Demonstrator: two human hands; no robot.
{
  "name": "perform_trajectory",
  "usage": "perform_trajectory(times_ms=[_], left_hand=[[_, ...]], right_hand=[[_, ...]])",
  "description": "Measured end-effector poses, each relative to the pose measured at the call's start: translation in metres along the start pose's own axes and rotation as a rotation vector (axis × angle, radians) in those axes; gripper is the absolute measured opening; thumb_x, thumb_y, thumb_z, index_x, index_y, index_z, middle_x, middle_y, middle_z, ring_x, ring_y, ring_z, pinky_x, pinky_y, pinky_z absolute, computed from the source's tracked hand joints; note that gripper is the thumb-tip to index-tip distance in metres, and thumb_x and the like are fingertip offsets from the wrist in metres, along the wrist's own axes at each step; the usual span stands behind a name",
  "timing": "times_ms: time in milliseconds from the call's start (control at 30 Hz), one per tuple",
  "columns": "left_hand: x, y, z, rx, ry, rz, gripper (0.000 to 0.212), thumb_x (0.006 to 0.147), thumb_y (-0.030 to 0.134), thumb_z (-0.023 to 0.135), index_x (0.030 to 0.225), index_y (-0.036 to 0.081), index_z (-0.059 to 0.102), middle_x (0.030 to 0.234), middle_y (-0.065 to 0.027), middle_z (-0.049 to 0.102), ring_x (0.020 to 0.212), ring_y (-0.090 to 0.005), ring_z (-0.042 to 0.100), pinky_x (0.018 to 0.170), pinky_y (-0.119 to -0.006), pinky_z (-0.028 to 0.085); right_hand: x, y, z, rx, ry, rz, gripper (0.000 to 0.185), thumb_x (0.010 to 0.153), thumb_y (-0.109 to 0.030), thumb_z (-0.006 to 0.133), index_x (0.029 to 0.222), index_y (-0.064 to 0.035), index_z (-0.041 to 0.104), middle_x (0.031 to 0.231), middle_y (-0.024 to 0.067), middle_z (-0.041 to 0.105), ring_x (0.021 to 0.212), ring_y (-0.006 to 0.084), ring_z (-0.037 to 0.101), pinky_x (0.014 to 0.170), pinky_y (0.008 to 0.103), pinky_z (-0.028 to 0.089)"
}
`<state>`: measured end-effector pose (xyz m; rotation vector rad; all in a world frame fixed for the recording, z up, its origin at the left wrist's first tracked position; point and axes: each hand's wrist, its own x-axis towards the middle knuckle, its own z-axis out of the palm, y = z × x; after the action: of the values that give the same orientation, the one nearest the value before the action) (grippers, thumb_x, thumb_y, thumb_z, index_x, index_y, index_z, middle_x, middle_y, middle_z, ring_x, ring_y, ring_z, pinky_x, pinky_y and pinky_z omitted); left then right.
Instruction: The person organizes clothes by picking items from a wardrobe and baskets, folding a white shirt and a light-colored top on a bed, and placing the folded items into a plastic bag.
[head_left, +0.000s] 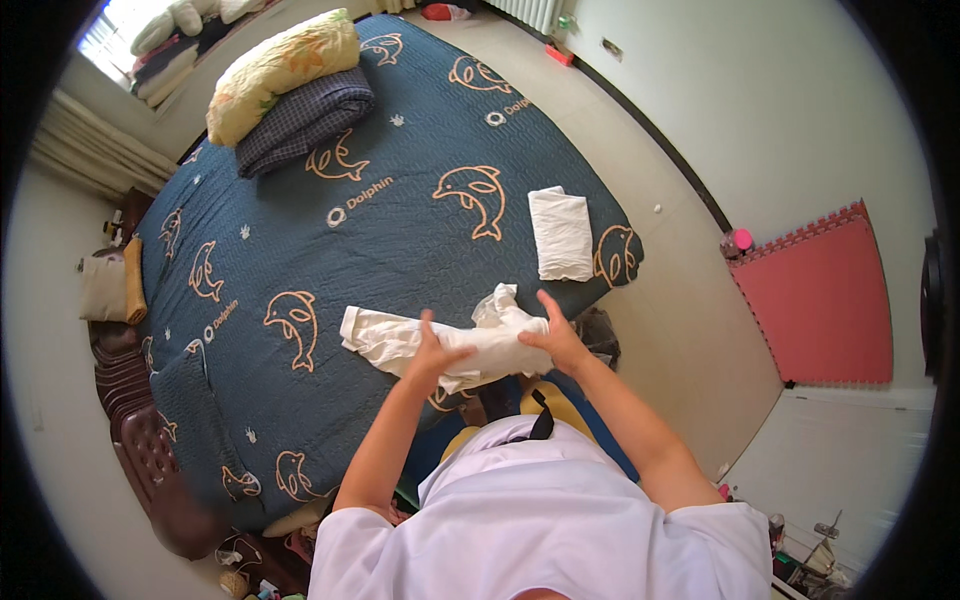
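Observation:
A crumpled white cloth garment (480, 349) lies along the near edge of the bed, in front of my body. Its flatter end points left, and a bunched part sticks up near the right end. My left hand (435, 356) is on the middle of the cloth with thumb and forefinger spread; blur hides whether it grips. At the right end, my right hand (559, 341) has the fabric between its thumb and fingers, the forefinger pointing up. Beyond that hand, a folded white cloth (561, 236) rests flat near the bed's right corner.
A dark blue quilted bedspread (390, 255) with dolphin prints covers the bed. A rolled yellow quilt (289, 71) sits on a folded checked blanket (307, 120) at the far side. Red foam mats (817, 300) lean against the right wall. A dark bag (598, 334) is beside the bed corner.

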<state>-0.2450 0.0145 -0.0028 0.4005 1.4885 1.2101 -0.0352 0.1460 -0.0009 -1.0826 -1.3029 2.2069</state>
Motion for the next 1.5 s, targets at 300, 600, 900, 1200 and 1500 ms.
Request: perform_trajectory(times_ms=[300,600,900,1200,1500], left_hand=[[0.024,0.007,0.084,1.022,-0.128,0.67,0.026,0.063,0.017,0.076,0.084,0.005,0.068,0.109,-0.0155,0.058,0.097,-0.0312,0.057,0.082,-0.038,0.046],[0.075,0.036,0.143,0.949,-0.314,0.623,0.024,0.07,0.011,0.069,0.093,0.007,0.063,0.097,-0.0088,0.06,0.09,-0.0314,0.058,0.075,-0.039,0.047],[0.088,-0.058,0.075,0.424,0.241,0.121,0.028,0.079,0.006,0.063,0.107,0.005,0.061,0.094,-0.0093,0.062,0.083,-0.0202,0.062,0.074,-0.03,0.049],[0.02,-0.222,-0.02,0.195,0.806,-0.38,0.029,0.075,0.014,0.067,0.101,0.002,0.063,0.094,-0.0128,0.065,0.085,-0.0203,0.062,0.076,-0.033,0.049],[0.085,-0.215,-0.079,-0.386,1.156,-0.445,0.081,0.075,0.038,0.074,0.131,-0.003,0.033,0.128,-0.0196,0.044,0.121,-0.0313,0.042,0.097,-0.046,0.037]], right_hand=[[-0.005,-0.031,-0.082,-0.948,-0.084,-0.127,0.083,0.062,-0.018,0.079,0.135,-0.0099,0.04,0.124,0.0144,0.052,0.117,0.0278,0.048,0.101,0.0391,0.036],[0.05,-0.057,-0.113,-1.257,-0.41,-0.322,0.05,0.063,-0.022,0.078,0.109,-0.0173,0.062,0.108,0.0089,0.062,0.106,0.0291,0.055,0.093,0.0409,0.041],[0.141,-0.095,-0.212,-1.372,0.293,-0.19,0.036,0.072,-0.025,0.068,0.103,-0.0081,0.061,0.093,0.0157,0.064,0.09,0.0342,0.06,0.077,0.0433,0.048],[0.171,0.024,-0.169,-1.339,-0.051,-0.259,0.065,0.071,-0.024,0.071,0.129,-0.0101,0.045,0.126,0.0188,0.043,0.117,0.037,0.041,0.099,0.0433,0.035],[0.093,0.131,-0.077,-1.597,-0.496,-0.143,0.067,0.062,-0.026,0.074,0.125,-0.0198,0.052,0.124,0.0164,0.044,0.117,0.0369,0.041,0.093,0.0484,0.038]])
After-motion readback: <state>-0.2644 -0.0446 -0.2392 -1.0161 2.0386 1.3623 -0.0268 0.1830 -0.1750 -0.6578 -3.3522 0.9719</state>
